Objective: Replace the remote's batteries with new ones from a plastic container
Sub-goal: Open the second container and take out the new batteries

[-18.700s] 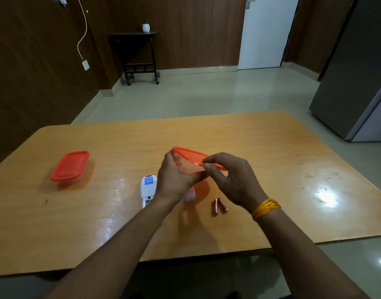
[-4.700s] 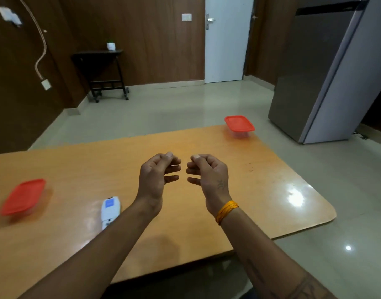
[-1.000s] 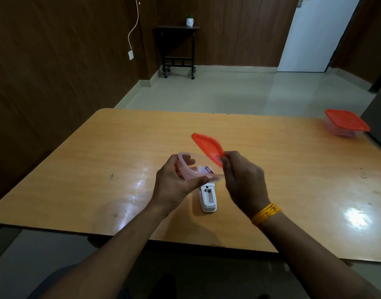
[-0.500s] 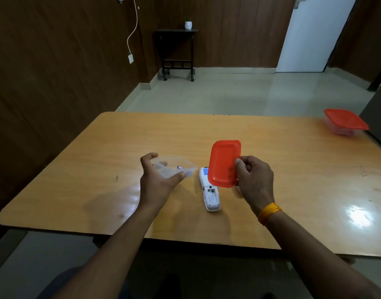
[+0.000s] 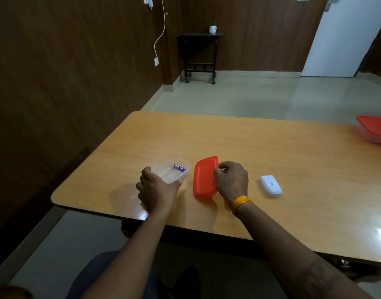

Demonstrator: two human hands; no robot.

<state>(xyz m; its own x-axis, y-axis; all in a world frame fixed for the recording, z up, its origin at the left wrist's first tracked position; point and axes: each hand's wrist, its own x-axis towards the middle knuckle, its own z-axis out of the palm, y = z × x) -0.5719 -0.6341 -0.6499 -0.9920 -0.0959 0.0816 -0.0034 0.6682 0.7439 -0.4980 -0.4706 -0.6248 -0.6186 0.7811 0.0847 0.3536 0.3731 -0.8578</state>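
Observation:
A clear plastic container (image 5: 171,171) rests open on the wooden table (image 5: 271,160) near its left end. A purple battery (image 5: 179,168) lies inside it. My left hand (image 5: 157,190) grips the container's near end. Its orange lid (image 5: 205,177) lies flat on the table just right of the container, and my right hand (image 5: 231,180) holds the lid's right edge. The white remote (image 5: 271,185) lies on the table to the right of my right hand, untouched.
A second container with an orange lid (image 5: 374,130) sits at the table's far right edge. The table's left edge and near edge are close to my hands. A dark side table (image 5: 199,52) stands against the back wall.
Both hands have come down to the table: the container now rests on it and the lid lies flat beside it. The view has shifted, so the remote appears further right.

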